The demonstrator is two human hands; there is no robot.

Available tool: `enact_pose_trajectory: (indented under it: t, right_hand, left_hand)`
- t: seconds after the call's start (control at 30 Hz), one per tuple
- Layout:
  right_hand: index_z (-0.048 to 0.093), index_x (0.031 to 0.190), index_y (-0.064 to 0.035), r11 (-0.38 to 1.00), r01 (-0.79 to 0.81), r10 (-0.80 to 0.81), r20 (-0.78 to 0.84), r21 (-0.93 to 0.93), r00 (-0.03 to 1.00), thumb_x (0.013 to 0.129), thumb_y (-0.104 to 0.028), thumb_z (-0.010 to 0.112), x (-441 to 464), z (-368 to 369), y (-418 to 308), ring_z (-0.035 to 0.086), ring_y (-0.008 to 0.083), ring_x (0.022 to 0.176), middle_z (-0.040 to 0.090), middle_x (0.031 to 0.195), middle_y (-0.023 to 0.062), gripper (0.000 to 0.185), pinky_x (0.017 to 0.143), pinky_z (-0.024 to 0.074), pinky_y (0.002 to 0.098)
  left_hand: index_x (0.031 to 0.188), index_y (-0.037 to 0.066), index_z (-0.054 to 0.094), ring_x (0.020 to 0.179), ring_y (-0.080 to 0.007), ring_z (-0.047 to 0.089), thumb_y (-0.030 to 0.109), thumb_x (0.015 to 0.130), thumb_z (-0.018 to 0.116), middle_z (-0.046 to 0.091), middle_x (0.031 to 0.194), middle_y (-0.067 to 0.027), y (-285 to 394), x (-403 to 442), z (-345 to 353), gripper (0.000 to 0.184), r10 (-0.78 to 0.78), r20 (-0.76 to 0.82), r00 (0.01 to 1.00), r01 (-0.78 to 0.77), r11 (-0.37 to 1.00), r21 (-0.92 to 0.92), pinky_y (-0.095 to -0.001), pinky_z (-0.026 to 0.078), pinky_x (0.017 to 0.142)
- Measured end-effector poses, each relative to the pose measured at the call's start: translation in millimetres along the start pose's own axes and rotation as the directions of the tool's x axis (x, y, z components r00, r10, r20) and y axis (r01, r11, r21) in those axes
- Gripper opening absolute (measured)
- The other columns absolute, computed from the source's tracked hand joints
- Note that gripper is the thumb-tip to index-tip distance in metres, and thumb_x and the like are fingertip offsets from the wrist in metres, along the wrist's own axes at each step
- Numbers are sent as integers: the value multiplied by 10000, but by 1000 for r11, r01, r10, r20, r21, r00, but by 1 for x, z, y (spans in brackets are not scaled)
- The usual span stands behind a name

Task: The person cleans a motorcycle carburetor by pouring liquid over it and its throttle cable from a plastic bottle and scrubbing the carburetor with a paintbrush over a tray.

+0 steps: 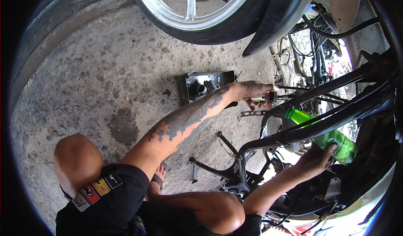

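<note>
Black cloth sleeve [98, 217]; tapered green bottle [333, 137], likely slick.
Right hand [315, 159] clasps steadier broad end; my left hand [253, 89] pinches silver cylinder [257, 99].

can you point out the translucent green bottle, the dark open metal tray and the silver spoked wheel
Translucent green bottle [342, 144], head view, on its body
Dark open metal tray [182, 91], head view, on its side wall
Silver spoked wheel [191, 1], head view, on a spoke

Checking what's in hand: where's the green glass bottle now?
Head view, right side: the green glass bottle is in the right hand, with a black frame tube crossing in front of it.
</note>
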State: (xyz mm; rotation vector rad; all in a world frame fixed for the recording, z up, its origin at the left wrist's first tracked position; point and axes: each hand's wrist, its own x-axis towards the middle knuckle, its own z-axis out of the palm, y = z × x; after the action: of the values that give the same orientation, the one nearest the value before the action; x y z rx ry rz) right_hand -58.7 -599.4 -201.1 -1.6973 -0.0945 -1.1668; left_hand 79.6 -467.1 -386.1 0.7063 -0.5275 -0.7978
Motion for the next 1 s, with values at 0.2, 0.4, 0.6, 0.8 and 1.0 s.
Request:
enact_pose_trajectory:
  t: [0.2, 0.4, 0.6, 0.8, 1.0]
  right_hand:
    - [480, 1212, 61, 1000, -27, 26, 73, 5, 997, 868, -188, 633, -1, -2, 4, 546, 262, 1048, 561, 1159, 177, 452, 926, 415, 420]
    - [465, 1230, 54, 993, -56, 41, 145, 103, 989, 862, -184, 644, 0, -1, 8, 538, 267, 1058, 551, 1174, 178, 474, 925, 413, 423]
    - [404, 1285, 40, 994, -85, 71, 168, 75, 983, 862, -184, 646, -4, 3, 9, 531, 260, 1073, 520, 1219, 176, 537, 934, 418, 417]
    - [393, 1300, 35, 990, -113, 94, 186, 90, 978, 865, -180, 642, -1, -7, 15, 533, 262, 1077, 516, 1223, 179, 546, 937, 423, 424]
    - [444, 1247, 61, 990, -97, 85, 121, 101, 989, 870, -170, 635, 1, -6, 18, 542, 260, 1056, 550, 1165, 188, 481, 920, 430, 427]
  left_hand:
    - [927, 50, 601, 473, -86, 454, 548, 935, 370, 569, 670, -23, -7, 1, -5, 550, -102, 43, 994, 105, 992, -70, -273, 478, 482]
    - [945, 51, 643, 524, -100, 549, 540, 902, 463, 588, 687, -9, -25, 2, -22, 524, 2, 184, 983, 29, 986, -164, -275, 519, 525]
    - [978, 75, 649, 553, -107, 563, 503, 903, 499, 611, 742, -16, -25, 0, -23, 460, 55, 62, 997, -46, 989, -138, -263, 505, 534]
    - [1031, 70, 621, 626, -117, 599, 421, 916, 524, 645, 840, -39, -39, 5, -25, 382, 96, -20, 995, -97, 959, -266, -265, 517, 574]
    - [1039, 29, 586, 734, -200, 658, 279, 893, 597, 654, 916, -96, -61, 17, -28, 290, 119, -157, 980, -188, 808, -558, -335, 570, 672]
